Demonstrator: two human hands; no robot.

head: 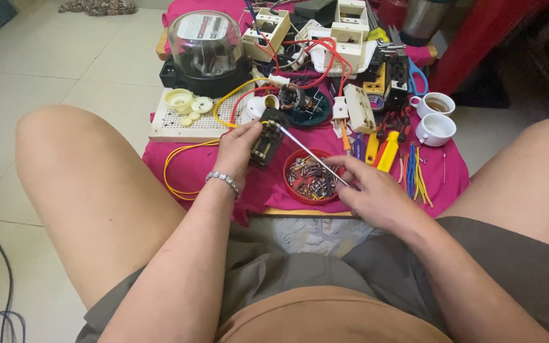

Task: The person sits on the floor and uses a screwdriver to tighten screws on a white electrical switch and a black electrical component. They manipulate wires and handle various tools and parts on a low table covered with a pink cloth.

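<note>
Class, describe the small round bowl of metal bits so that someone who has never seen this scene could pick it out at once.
Find the pink cloth over the low table between the person's knees. At its near edge, between the left hand and right hand, sits the red bowl. It alone is red, round and full of small metal screws and parts.

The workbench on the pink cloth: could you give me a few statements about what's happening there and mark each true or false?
1. The left hand holds a small black part. True.
2. The right hand holds a pair of scissors. False: its fingers grip a thin metal screwdriver that points at the black part.
3. The red bowl holds small metal bits. True.
4. The two white cups stand left of the bowl. False: they stand to its right, at the cloth's edge.
5. A bracelet sits on the left wrist. True.
</note>
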